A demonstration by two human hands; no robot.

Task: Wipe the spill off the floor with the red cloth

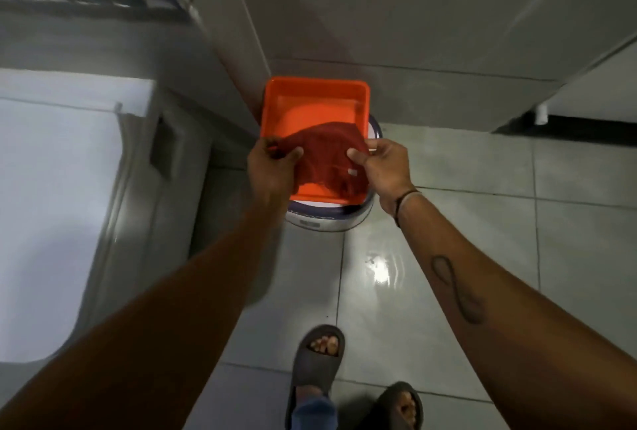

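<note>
Two grey slippers [319,357] stand at 6 o'clock on glossy wet floor tiles [448,222]. Left hand [272,167] and right hand [386,167] each pinch the red cloth [327,153] over an orange tub [315,102] at 12 o'clock, atop a white bucket [327,219].

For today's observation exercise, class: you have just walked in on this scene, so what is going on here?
A person stands on a tiled floor, both hands on a red cloth that hangs over an orange tub. The left hand grips one edge and the right hand pinches the other. The tub sits on a white bucket. A shiny wet patch lies on the floor between the bucket and the person's sandals, not yet wiped.
</note>
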